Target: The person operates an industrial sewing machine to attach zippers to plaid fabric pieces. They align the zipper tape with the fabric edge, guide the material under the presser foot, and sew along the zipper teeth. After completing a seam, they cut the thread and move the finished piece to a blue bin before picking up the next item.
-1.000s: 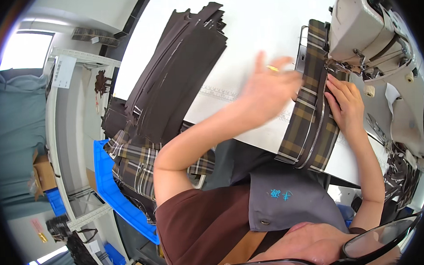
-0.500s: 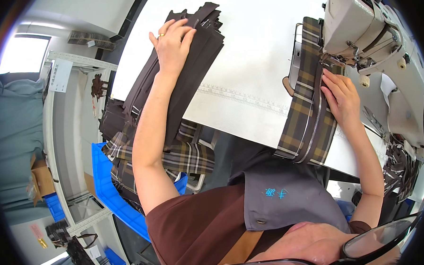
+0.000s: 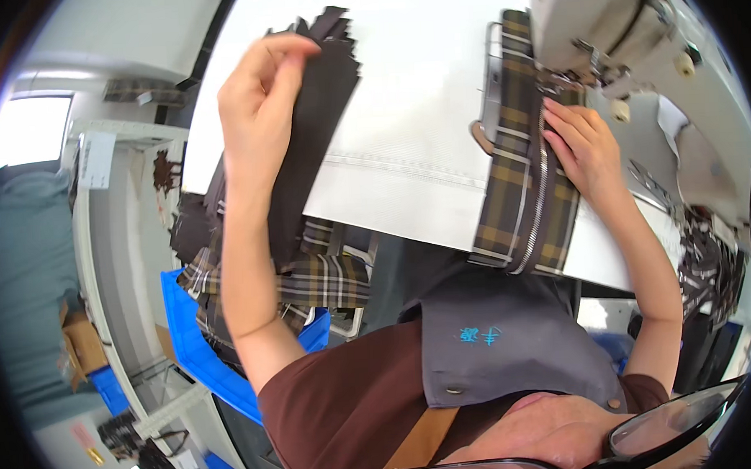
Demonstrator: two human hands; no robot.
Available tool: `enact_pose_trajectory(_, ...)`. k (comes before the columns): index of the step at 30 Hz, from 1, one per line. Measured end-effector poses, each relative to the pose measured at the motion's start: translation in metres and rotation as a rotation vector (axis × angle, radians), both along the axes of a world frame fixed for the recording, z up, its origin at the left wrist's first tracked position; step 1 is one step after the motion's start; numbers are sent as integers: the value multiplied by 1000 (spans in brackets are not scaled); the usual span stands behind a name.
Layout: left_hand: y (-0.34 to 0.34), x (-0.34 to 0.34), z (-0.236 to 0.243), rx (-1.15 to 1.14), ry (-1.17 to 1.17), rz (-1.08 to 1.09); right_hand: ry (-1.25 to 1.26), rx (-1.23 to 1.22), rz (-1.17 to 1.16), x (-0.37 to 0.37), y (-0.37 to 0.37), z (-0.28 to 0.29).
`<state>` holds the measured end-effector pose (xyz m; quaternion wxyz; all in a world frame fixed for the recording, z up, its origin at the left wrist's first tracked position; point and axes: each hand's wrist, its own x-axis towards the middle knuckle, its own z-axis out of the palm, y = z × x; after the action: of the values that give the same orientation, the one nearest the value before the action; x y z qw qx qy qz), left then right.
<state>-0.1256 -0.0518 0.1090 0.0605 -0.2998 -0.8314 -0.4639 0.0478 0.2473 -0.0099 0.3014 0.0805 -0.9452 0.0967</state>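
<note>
My left hand (image 3: 257, 114) is raised over a stack of dark brown fabric pieces (image 3: 312, 128), fingers curled and thumb drawn towards the index finger. Whether a piece of fabric is between them I cannot make out. On the right, my right hand (image 3: 588, 150) lies with fingers stretched out on a brown plaid fabric panel (image 3: 501, 187). Its fingertips touch the panel beside a silver-toothed zipper (image 3: 541, 195), just below the needle area of a sewing machine (image 3: 635, 39). The panel's upper end lies beside the needle area.
The white tabletop (image 3: 404, 124) carries a printed ruler line. Left of my lap, plaid pieces (image 3: 327, 278) hang over a blue bin (image 3: 187, 326). Scissors (image 3: 650, 181) lie right of my right hand, near a heap of dark scraps (image 3: 711, 253). Shelving (image 3: 99, 246) stands far left.
My left hand has lifted from lying spread on the dark stack, and its fingers have curled. My right hand stays on the panel by the zipper. The whole view has shifted slightly.
</note>
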Motion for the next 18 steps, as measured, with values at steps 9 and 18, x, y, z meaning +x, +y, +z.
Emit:
enact_pose_trajectory(9, 45, 42, -63, -129, -348, -600, 28, -2, 3, -2, -1, -2)
enact_pose_trajectory(18, 63, 1, -100, -482, 607, -650, 16, -33, -11, -2, -1, -7)
